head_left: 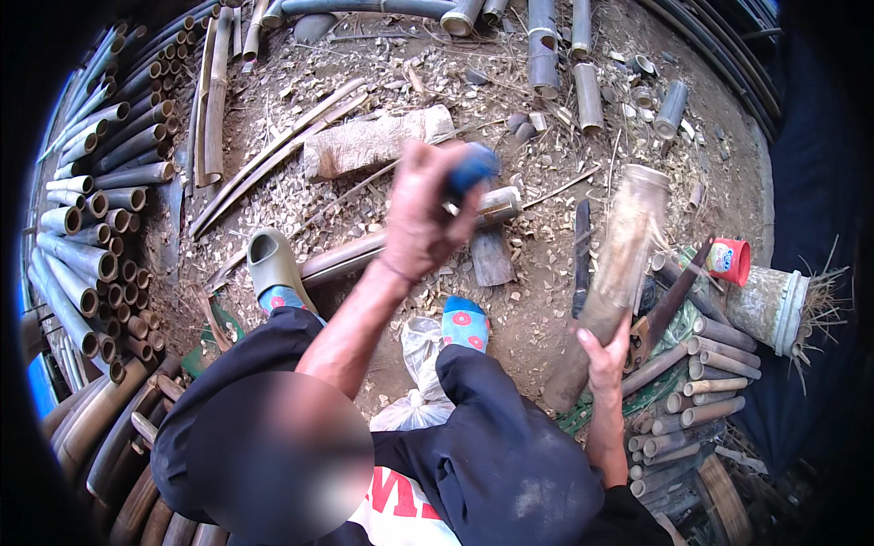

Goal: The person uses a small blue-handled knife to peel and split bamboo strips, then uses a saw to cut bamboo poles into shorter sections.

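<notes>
My left hand (428, 209) is raised over the ground in front of me, its fingers closed round a short, round blue object (476, 166) smeared by motion, so its kind is unclear. Below it, a long split bamboo pole (350, 262) lies slanting past my left foot. Close to the pole's far end is a short bamboo piece (492, 257). On my right, my right hand (605, 355) grips a thick bamboo section (614, 264) near its lower part. That section leans with its top away from me, and its upper side looks pale and scraped.
A long dark blade (582, 246) and a saw (675, 296) lie around the held bamboo. Right of them are a red container (729, 261) and a whitish bucket (769, 309). Cut bamboo (118, 218) is stacked at left; a wooden block (378, 141) lies ahead among shavings.
</notes>
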`<state>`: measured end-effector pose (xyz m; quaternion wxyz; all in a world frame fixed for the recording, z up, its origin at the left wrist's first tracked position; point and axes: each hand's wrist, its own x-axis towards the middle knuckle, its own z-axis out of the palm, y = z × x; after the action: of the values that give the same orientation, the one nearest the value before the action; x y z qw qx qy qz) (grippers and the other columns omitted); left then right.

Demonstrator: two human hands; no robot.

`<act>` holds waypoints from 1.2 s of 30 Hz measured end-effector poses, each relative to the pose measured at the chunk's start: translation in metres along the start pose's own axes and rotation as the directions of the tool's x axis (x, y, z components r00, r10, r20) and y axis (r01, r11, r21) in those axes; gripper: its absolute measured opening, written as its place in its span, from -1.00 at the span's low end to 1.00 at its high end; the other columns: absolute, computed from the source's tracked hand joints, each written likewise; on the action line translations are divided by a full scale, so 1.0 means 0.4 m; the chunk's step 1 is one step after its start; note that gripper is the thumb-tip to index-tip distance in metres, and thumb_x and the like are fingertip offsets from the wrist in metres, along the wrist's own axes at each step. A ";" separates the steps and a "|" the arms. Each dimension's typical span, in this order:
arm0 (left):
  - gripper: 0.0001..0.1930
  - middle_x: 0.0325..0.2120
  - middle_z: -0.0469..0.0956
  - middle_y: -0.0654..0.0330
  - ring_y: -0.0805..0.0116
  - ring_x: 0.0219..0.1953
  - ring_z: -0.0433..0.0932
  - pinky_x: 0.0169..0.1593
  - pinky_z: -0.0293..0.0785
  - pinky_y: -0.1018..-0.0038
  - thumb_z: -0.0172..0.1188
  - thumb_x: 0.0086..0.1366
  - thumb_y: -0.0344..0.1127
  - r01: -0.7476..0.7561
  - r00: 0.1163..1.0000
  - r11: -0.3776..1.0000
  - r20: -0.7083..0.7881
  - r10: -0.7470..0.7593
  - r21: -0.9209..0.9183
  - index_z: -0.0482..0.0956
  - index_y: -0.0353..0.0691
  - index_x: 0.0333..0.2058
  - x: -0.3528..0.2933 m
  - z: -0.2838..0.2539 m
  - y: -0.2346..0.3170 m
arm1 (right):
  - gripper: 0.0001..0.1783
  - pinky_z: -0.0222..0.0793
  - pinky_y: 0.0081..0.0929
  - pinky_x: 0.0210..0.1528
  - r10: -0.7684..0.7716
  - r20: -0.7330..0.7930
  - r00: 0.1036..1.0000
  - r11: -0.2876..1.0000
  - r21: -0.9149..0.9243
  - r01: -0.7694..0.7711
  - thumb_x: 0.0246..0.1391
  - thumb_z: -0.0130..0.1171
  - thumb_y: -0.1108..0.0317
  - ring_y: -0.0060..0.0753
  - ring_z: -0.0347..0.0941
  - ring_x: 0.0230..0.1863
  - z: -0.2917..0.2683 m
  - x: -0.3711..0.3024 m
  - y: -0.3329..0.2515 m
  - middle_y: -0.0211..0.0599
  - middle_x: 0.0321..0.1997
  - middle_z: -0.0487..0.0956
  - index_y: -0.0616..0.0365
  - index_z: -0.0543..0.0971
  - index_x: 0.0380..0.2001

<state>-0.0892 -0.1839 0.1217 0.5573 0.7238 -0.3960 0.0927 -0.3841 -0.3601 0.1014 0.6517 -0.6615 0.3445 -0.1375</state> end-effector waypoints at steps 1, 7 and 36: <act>-0.67 -0.24 0.41 0.13 0.20 -0.28 0.45 -0.14 0.44 0.33 0.28 0.13 -0.45 0.030 0.995 0.999 0.100 -0.028 -0.026 0.48 -0.21 -0.11 -0.014 0.048 0.018 | -0.14 0.41 -0.30 0.04 0.018 -0.026 0.999 0.999 0.046 -0.017 -0.08 0.27 0.40 -0.27 0.45 -0.06 -0.012 -0.023 -0.019 -0.09 0.02 0.42 0.25 0.10 0.27; -0.69 -0.48 0.36 0.21 0.17 -0.37 0.36 -0.31 0.23 0.30 0.36 0.08 -0.14 0.015 0.915 0.991 0.401 0.039 -0.130 0.41 -0.12 -0.56 -0.157 0.197 0.085 | -0.12 0.47 -0.25 -0.10 0.023 -0.162 0.987 0.997 0.081 -0.010 -0.13 0.16 0.32 -0.23 0.49 -0.25 -0.017 -0.115 -0.054 -0.02 -0.10 0.43 0.23 0.04 0.27; -0.73 -0.46 0.44 0.11 0.03 -0.31 0.50 -0.21 0.40 0.16 0.28 -0.17 -0.25 0.003 0.833 0.971 0.538 0.130 -0.239 0.45 -0.19 -0.47 -0.161 0.217 -0.057 | -0.16 0.40 -0.24 0.08 -0.423 0.038 0.905 0.879 0.258 0.400 -0.22 0.44 0.29 -0.22 0.45 -0.01 0.166 -0.074 -0.034 -0.03 0.03 0.47 0.33 0.30 0.14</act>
<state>-0.1433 -0.2285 0.0365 0.4965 0.6369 -0.5712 -0.1467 -0.3600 -0.2914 0.1147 0.6992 -0.6400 0.1458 -0.2833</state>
